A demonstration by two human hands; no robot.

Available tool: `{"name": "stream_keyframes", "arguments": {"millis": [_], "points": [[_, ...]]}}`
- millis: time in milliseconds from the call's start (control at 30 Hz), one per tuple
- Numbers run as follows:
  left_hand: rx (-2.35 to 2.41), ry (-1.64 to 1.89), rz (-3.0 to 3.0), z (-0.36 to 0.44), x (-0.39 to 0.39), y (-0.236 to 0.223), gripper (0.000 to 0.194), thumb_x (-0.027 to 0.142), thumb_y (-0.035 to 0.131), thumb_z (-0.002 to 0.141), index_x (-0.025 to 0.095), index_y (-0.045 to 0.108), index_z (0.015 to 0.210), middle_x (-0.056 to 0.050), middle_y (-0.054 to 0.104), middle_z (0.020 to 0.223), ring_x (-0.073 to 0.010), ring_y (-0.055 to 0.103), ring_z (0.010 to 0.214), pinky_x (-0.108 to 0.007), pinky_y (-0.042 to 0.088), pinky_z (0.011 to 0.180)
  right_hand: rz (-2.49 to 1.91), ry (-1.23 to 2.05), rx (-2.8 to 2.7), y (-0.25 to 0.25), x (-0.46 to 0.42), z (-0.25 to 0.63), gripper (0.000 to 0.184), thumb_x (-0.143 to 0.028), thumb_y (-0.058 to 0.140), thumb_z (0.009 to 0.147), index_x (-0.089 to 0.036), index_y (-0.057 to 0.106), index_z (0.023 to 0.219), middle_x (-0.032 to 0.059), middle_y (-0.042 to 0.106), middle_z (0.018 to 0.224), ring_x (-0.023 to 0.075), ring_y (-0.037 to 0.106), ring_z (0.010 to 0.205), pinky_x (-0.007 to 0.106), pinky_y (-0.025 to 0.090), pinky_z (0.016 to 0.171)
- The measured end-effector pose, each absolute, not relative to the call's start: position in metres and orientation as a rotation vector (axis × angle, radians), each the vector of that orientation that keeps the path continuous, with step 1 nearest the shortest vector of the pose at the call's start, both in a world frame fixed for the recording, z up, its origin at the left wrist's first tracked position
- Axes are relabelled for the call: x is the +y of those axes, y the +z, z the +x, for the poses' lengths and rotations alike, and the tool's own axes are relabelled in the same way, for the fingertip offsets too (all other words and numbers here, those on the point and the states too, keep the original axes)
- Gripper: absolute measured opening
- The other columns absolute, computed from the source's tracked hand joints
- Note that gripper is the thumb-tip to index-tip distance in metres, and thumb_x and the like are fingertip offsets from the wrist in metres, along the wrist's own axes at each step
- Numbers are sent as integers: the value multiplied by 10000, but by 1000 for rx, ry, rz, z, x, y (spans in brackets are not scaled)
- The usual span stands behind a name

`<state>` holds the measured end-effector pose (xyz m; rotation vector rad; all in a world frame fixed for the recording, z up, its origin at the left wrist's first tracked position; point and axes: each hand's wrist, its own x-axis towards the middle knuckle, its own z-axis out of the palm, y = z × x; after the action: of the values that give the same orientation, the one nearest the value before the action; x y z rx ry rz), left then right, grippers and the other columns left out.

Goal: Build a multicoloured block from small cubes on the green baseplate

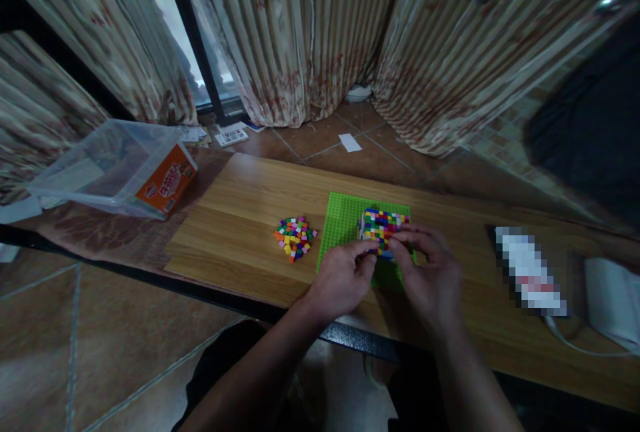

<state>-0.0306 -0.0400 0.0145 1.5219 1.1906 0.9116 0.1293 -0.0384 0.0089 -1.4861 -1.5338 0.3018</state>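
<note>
A green studded baseplate point(340, 225) lies on the wooden table point(240, 219). On its right part stands a block of small multicoloured bricks point(383, 224). My left hand point(343, 279) rests at the plate's near edge, its fingers curled toward the block's near side. My right hand point(427, 272) sits beside it, fingers pinched at the block's front edge. What the fingertips hold is too small to make out. A loose pile of small coloured bricks point(295, 237) lies left of the plate.
A clear plastic box point(100, 165) with an orange label lies tipped at the table's left end. A white device with a cable point(613, 299) sits at the right. Curtains point(310, 32) hang behind, and papers point(231, 136) lie on the tiled floor.
</note>
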Motion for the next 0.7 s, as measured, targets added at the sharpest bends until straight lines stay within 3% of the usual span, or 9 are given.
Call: {"name": "stream_keyframes", "arguments": {"millis": [700], "points": [[1141, 941, 1536, -30, -40, 12, 332, 209, 525, 882, 235, 750, 1125, -37, 742, 832, -168, 609, 653, -289, 494, 669, -1527, 294, -1556, 8, -34, 121, 181, -368, 675, 844, -226, 700, 735, 59, 666, 978, 251, 617, 1001, 453, 470, 911]]}}
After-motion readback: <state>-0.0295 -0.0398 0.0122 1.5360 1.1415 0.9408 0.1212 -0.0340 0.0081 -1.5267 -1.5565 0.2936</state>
